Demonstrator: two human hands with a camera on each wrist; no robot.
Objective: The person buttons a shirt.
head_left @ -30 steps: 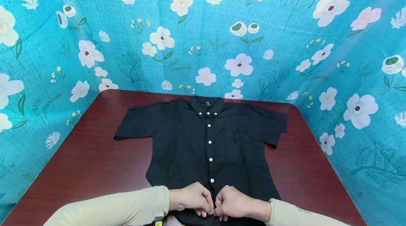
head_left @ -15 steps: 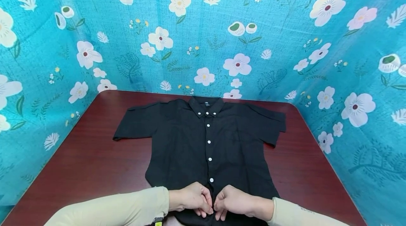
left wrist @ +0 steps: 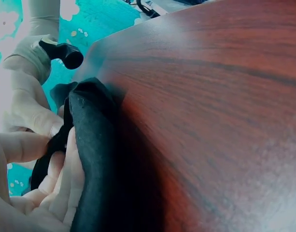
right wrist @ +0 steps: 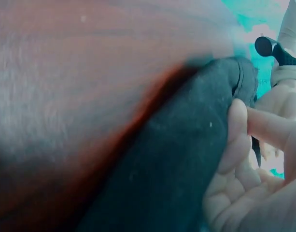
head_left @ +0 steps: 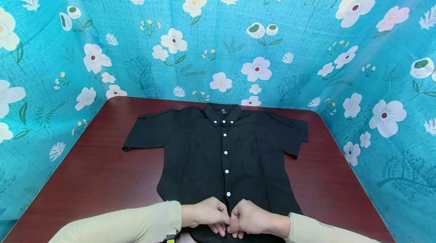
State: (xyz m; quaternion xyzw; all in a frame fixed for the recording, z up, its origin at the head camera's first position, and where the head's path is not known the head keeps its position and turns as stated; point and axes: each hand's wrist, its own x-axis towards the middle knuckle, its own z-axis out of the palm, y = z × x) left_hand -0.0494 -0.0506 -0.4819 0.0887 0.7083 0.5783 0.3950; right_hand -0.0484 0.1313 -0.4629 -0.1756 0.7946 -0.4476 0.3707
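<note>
A black short-sleeved button-up shirt (head_left: 194,159) lies face up, collar away from me, its white buttons running down the front. At the lower placket my left hand (head_left: 211,212) pinches the cloth between thumb and fingers. Right beside it, my right hand (head_left: 250,216) pinches the same front strip, the fingertips of both hands meeting. In the left wrist view, the shirt's cloth (left wrist: 92,145) is raised in a fold over the fingers. The right wrist view has the thumb and forefinger on the shirt's edge (right wrist: 181,140). Whatever lies between the fingertips is hidden.
The shirt rests on a dark red-brown wooden table (head_left: 116,182) with rounded far corners. Blue floral cloth (head_left: 218,38) hangs behind the table and along both sides. Some dark items (left wrist: 147,8) show beyond the table edge in the left wrist view.
Both hands stay at the same spot on the placket. Their fingertips, slightly apart half a second ago, now touch, with small shifts of the fingers on the cloth.
</note>
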